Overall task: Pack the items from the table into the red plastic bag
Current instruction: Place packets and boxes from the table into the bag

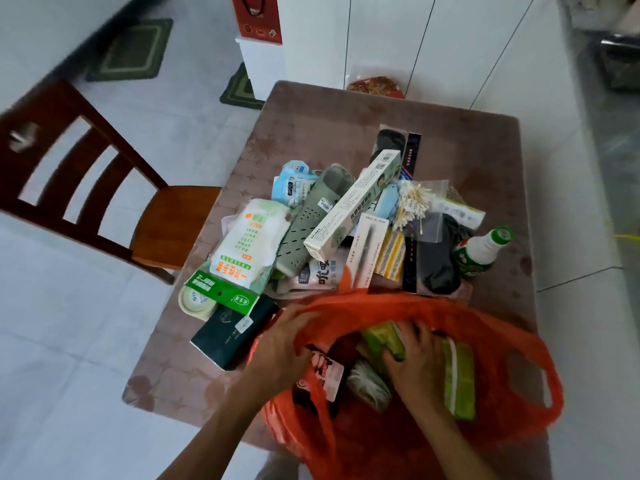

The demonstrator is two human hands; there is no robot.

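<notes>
The red plastic bag point(491, 344) lies open at the table's near edge, with several packets inside. My left hand point(277, 348) grips the bag's left rim and holds the mouth apart. Inside the bag, my right hand point(415, 362) presses down on a green packet point(381, 339); a second green packet point(459, 382) lies to its right. Behind the bag a pile waits on the table: a long white box point(349, 206), a green-and-white pouch point(239, 251), a dark green box point(228, 332), cotton swabs point(412, 202), and a small white bottle point(479, 252).
A pinkish patterned cloth covers the small table point(346, 116). A dark wooden chair point(104, 202) stands at the left, close to the table's edge. White cabinet doors point(398, 36) rise behind. Green mats point(135, 50) lie on the tiled floor.
</notes>
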